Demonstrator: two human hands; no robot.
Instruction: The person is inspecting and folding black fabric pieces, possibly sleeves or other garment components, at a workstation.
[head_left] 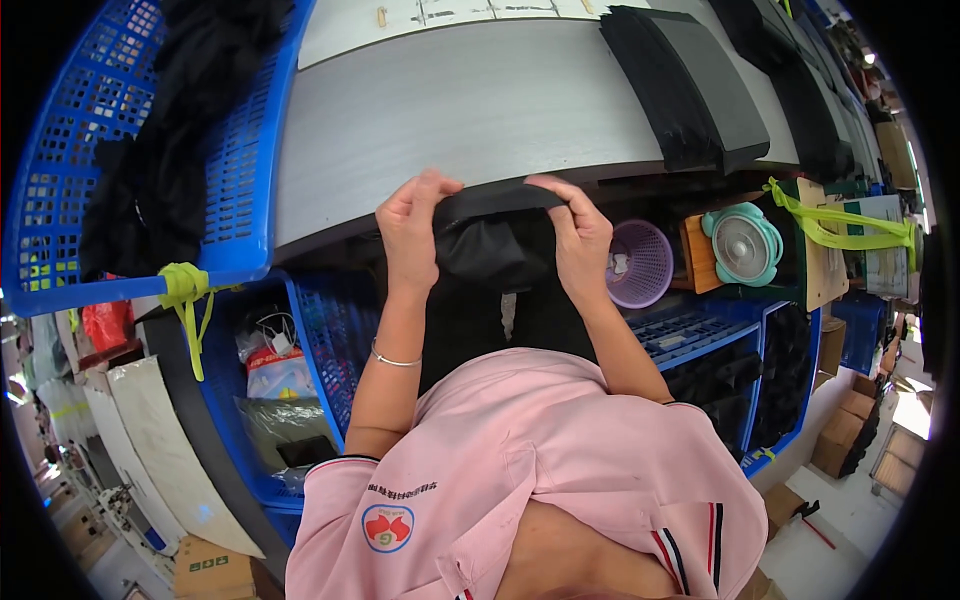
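A piece of black fabric (490,250) is stretched between my two hands just off the near edge of the grey table (450,110). My left hand (410,225) pinches its left end, and my right hand (580,230) grips the right end. The upper edge of the fabric forms a taut band, while the rest sags below it over my lap. Fingertips of both hands are slightly blurred. On the table to the right lies a stack of flat black pieces (690,90).
A blue plastic basket (255,200) with black fabric (150,190) stands at the left. Below the table are another blue crate (320,370) with bags, a purple basket (640,265), a small teal fan (742,245) and a blue crate (755,390) of black pieces. Cardboard boxes (215,570) sit on the floor.
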